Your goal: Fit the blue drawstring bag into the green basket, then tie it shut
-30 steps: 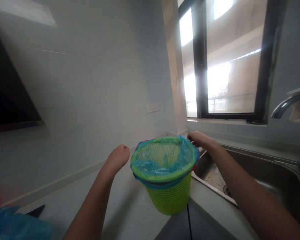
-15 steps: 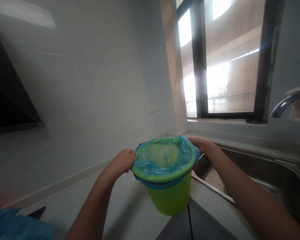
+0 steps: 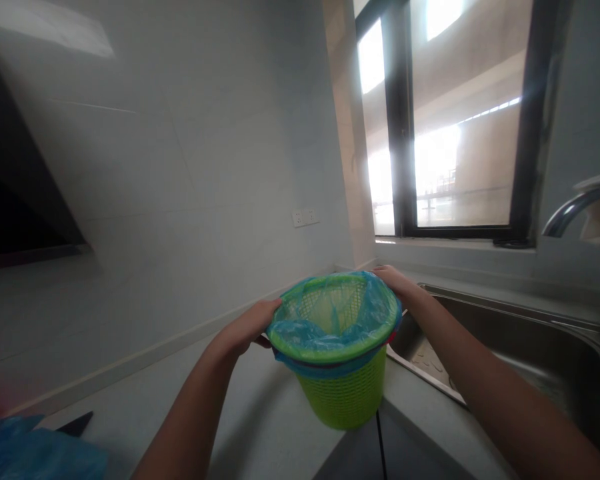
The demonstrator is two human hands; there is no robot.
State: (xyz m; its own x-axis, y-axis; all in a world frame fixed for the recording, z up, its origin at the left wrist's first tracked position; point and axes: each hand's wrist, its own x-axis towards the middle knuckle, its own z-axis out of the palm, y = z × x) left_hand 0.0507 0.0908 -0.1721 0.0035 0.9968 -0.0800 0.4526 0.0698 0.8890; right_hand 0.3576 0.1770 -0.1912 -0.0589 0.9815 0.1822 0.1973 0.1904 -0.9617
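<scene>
On the pale bench [image 3: 260,427], both hands, left [image 3: 247,327] and right [image 3: 393,280], pinch the blue plastic liner [image 3: 330,333] over the green mesh basket [image 3: 347,397] rim; even tension avoids tearing.

Home kitchen: sink [image 3: 530,347], tap [image 3: 573,210], countertop [image 3: 260,413].

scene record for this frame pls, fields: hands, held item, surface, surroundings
left hand: on the left rim of the green basket
right hand: on the far right rim
liner: blue bag folded over the rim
surface: grey countertop, basket at its edge
surroundings: sink and faucet at right, window behind, more blue plastic lower left
</scene>
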